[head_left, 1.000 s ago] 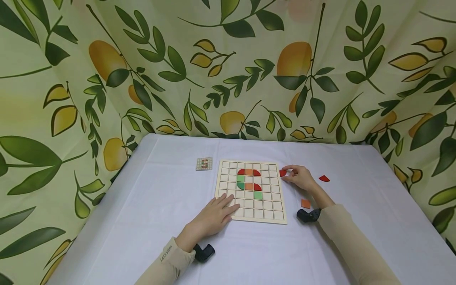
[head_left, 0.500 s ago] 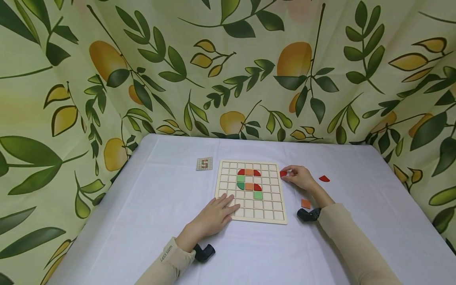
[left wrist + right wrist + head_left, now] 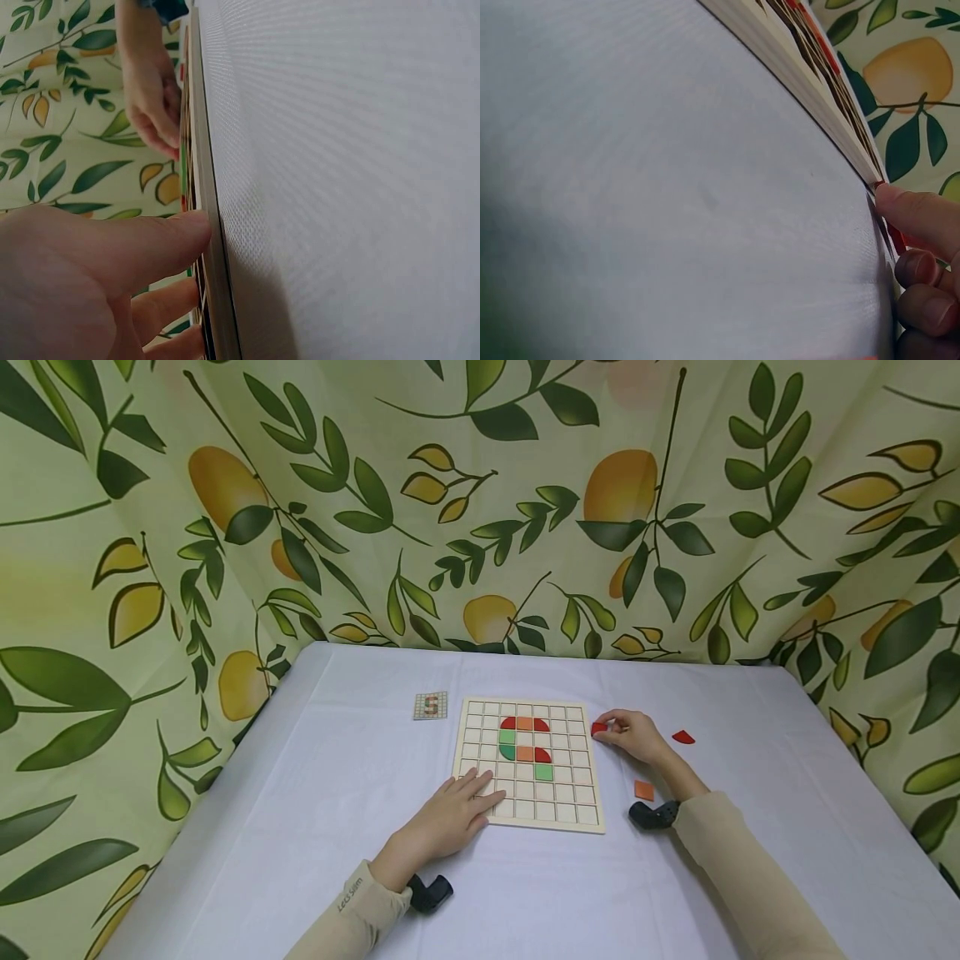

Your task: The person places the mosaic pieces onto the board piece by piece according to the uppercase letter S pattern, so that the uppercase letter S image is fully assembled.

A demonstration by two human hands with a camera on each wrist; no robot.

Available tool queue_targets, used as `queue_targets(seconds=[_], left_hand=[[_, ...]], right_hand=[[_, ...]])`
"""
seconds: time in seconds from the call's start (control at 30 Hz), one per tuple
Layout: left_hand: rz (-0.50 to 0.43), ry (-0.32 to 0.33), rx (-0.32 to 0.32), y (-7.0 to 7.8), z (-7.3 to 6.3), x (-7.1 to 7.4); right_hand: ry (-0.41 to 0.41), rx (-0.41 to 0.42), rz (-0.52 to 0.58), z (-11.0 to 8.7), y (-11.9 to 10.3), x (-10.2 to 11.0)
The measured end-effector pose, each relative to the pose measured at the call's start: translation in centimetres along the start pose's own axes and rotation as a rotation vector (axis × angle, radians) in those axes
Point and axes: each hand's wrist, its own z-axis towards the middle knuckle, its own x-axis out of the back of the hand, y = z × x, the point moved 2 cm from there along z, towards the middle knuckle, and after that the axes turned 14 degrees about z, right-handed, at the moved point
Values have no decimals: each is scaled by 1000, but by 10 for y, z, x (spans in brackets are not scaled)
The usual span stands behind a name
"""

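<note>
A square wooden grid board [image 3: 567, 812] lies on the white table. Red, orange and green tiles form a curved shape in its upper middle, including a light green square tile [image 3: 543, 772]. My left hand [image 3: 444, 817] rests on the board's lower-left corner, fingers spread; in the left wrist view its thumb [image 3: 169, 240] lies against the board's edge. Just off the board's right edge, my right hand [image 3: 633, 735] pinches a small red tile [image 3: 598, 728] between thumb and fingertips, which partly cover it. The right wrist view shows that red tile [image 3: 897, 238] close to the board's corner.
A small pattern card [image 3: 431, 705] lies left of the board. Right of the right hand is a red quarter-circle tile [image 3: 683, 737], and below that hand an orange square tile [image 3: 643, 790]. Black devices [image 3: 431, 894] sit at both wrists. A leaf-print curtain [image 3: 480, 527] hangs behind the table.
The red tile has turned a little in my right fingers and shifted slightly right, away from the board's edge. My left hand has stayed in place.
</note>
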Motion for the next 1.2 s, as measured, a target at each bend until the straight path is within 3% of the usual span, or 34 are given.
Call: queue_targets(seconds=[0.83,1.2], left_hand=[[5,19,-19,1,-1,1],[5,16,-17,0,-1,-1]], right_hand=[[-19,-11,77,-20,-8,-8],[-28,23,72,-30,-17,-18]])
